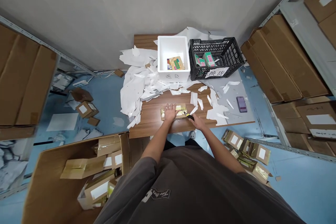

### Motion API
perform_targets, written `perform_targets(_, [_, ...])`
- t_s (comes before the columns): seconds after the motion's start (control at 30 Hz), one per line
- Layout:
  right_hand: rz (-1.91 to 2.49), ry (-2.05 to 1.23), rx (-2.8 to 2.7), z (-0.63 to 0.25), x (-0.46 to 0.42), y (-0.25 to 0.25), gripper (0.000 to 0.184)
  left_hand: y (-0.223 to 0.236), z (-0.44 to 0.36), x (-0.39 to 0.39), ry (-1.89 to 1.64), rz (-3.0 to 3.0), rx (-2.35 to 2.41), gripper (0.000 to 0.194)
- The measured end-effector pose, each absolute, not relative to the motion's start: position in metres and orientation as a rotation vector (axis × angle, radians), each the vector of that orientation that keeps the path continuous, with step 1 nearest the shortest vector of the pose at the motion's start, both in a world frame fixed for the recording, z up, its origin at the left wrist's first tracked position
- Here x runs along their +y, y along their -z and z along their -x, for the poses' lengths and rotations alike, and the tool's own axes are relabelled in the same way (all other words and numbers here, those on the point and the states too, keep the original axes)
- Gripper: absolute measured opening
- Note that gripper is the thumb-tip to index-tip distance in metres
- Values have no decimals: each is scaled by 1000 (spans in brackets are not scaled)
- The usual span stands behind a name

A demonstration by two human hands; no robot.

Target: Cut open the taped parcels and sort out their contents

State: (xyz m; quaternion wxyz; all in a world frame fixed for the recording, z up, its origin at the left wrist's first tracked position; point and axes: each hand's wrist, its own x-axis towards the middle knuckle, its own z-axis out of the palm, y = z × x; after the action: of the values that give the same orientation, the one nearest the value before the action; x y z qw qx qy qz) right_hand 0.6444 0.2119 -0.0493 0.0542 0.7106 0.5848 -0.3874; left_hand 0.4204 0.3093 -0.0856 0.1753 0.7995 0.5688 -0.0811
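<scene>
A small cardboard box (181, 113), wrapped in shiny tape, lies near the front edge of the wooden table. My left hand (170, 112) rests on top of it with its fingers spread, pressing on the left half. In my right hand (197, 121) is a yellow and black utility knife (189, 116), gripped with its tip pointing left at the box's right end. The tip appears to touch the box, though the blade is too small to make out. Torn white paper scraps (193, 98) lie just beyond the knife.
Behind the box stand a white foam bin (173, 76) with small packages and a black crate (195, 71) holding green-pink boxes. Torn paper (133, 91) covers the table's left. A purple packet (241, 104) lies right. A large carton (39, 185) of opened boxes is at lower left.
</scene>
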Motion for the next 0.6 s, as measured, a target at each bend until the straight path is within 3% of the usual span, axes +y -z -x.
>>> perform_targets(0.4, [-2108,845,1849,-628,231,56,37,125,-417,302,-200,-2275,1591,64])
perform_targets(0.6, [-2494,803,1516,-686,216,61,40,124,-416,300,-209,-2238,1611,62])
